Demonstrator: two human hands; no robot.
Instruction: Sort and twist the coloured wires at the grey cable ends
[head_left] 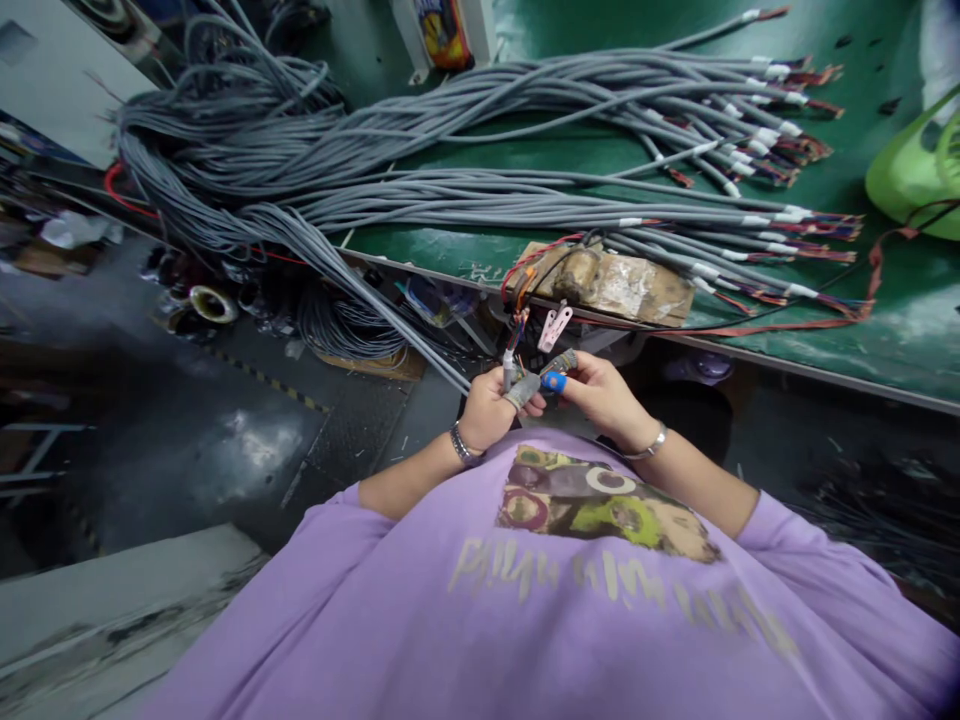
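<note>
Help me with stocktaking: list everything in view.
Bench: one, green, ahead
Grey cables: many, uncountable, grey, across bench
Cable coil: one, grey, below bench
Block: one, brown, near edge
Clip: one, pale pink, beside block
Strap: one, reddish, bench right
Container: one, light green, bench right
Packet: one, multicoloured, far side
Floor clutter: uncountable, mixed, left
Cable end: one, white-sleeved, centre
Shirt: one, purple, foreground
Wristbands: two, silvery, worn
Left hand: one, grey thumb cover, gripping cable end
Right hand: one, blue finger cover, near cable end

I see grey cables (pixel 247 140) with white sleeves (pixel 766 137), a green workbench (pixel 585 25), a lilac shirt (pixel 360 620), a pale pink clip (pixel 555 327), a blue finger wrap (pixel 553 382), yellow-and-black striped floor tape (pixel 262 377).
</note>
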